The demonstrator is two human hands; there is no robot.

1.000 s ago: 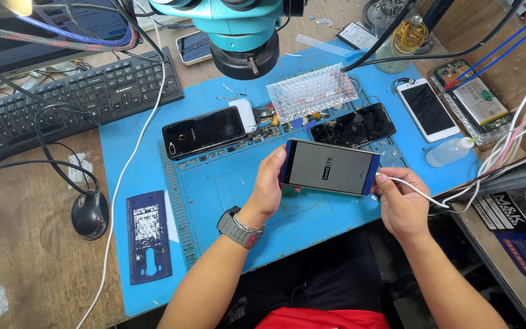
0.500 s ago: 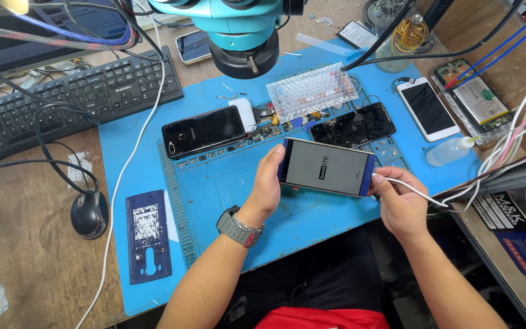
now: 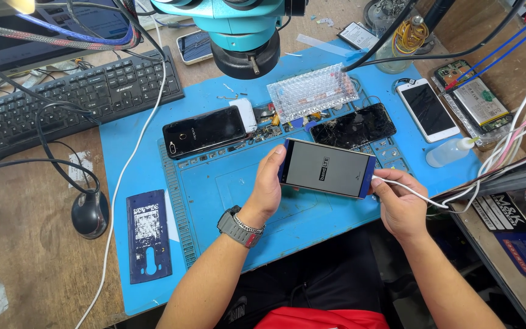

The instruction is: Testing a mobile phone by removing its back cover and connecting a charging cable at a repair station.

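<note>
Above the blue mat [image 3: 226, 201]: left hand [image 3: 269, 186] clasping the phone [image 3: 327, 169] steady; right hand [image 3: 400, 207] pinching the white cable [image 3: 406, 190], best pushed in straight.

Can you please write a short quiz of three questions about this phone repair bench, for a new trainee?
1. True or false: the left hand holds the phone with the lit screen above the blue mat.
2. What does the right hand pinch at the phone's right end? A) a white cable B) a screwdriver C) a brush
3. Fill in: the black phone with the cracked screen lies just below the clear ____ tray.

Key: 1 true; 2 A, the white cable; 3 plastic.
</note>
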